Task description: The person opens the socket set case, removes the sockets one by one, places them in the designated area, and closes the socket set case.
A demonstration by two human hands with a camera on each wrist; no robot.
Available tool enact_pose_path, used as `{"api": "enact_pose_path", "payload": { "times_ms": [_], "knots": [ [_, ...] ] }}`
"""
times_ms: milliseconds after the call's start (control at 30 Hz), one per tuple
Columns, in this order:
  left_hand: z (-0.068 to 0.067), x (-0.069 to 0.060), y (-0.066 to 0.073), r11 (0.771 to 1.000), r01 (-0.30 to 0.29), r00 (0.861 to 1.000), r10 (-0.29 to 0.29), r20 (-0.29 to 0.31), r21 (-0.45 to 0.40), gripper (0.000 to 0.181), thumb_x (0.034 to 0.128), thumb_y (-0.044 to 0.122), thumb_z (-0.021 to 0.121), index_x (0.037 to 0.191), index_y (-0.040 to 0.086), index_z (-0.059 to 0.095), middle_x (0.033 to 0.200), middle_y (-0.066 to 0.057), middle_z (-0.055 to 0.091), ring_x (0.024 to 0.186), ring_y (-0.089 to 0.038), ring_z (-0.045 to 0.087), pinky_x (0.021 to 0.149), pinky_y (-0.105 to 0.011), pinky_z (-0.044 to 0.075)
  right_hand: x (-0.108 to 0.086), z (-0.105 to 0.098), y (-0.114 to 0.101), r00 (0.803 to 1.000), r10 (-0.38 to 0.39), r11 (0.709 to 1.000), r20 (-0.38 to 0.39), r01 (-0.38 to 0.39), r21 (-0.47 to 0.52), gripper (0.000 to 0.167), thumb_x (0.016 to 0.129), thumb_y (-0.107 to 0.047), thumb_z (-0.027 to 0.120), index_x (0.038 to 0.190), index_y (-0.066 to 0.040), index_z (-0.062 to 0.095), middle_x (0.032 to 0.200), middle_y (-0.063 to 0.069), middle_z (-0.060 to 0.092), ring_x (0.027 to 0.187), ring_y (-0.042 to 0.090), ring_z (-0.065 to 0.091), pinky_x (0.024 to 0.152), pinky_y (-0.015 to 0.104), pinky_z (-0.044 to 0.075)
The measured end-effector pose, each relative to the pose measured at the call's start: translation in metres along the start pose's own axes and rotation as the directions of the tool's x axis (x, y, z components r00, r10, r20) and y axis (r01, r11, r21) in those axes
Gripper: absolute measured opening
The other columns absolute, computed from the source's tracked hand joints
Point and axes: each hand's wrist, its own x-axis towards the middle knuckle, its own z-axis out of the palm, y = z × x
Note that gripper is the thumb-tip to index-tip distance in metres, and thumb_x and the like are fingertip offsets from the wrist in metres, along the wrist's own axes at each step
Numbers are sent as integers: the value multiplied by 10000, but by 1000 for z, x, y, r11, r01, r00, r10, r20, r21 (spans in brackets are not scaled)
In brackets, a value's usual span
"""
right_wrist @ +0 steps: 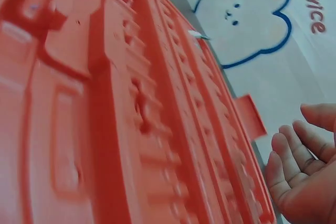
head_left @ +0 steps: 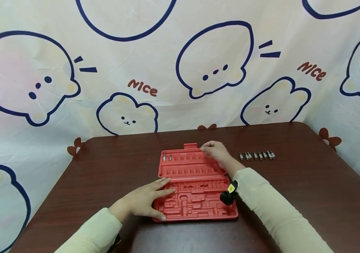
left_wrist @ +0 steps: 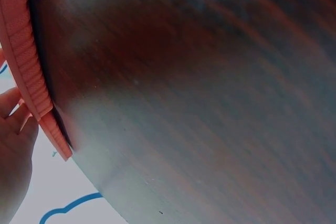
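A red plastic tool case (head_left: 195,216) lies unfolded on the table, its moulded compartments facing up. Two small metal bits (head_left: 164,157) stand in the left slots of its far half. My left hand (head_left: 142,200) rests on the near half's left edge with fingers spread; in the left wrist view its fingers (left_wrist: 23,116) touch the case's side. Over the far half's upper right edge is my right hand (head_left: 216,153). The right wrist view shows that hand's fingers (right_wrist: 286,156) loosely bent, thumb apart, no object visible between them. Case slots under this hand are hidden.
Several small metal bits (head_left: 255,155) stand in a row on the brown table (head_left: 294,186), right of the case. A red latch tab (head_left: 190,145) sticks out from the case's far edge. Behind the table hangs a cartoon-print cloth (head_left: 167,70).
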Motion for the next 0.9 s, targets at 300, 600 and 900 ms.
{"api": "enact_pose_path", "payload": {
  "times_ms": [300, 600, 900],
  "knots": [
    [0, 0, 1, 1000, -8, 1000, 8, -3, -9, 821, 655, 675, 523, 1335, 254, 340, 1420, -19, 179, 1284, -223, 124, 949, -439, 257, 15, 40, -2, 992, -59, 987, 115, 75, -143, 193, 844, -144, 561, 993, -24, 583, 1011, 100, 559, 890, 241, 540, 759, 353, 434],
    [-2, 1, 1, 1000, -7, 1000, 7, 2, -4, 810, 659, 663, 533, 1334, 258, 340, 1419, -20, 183, 1285, -222, 121, 948, -431, 263, 30, 63, -4, 975, -103, 948, 195, 156, -277, 208, 842, -130, 562, 1025, -37, 594, 987, 89, 565, 888, 216, 514, 742, 334, 423],
    [-1, 1, -1, 1000, -19, 1000, 19, -5, 3, 825, 652, 694, 502, 1332, 255, 346, 1418, -27, 184, 1284, -220, 124, 949, -424, 263, 41, 80, 1, 959, -95, 880, 266, 206, -427, 261, 846, -132, 553, 1079, -20, 581, 1179, 128, 494, 1099, 258, 428, 851, 369, 383]
  ]
}}
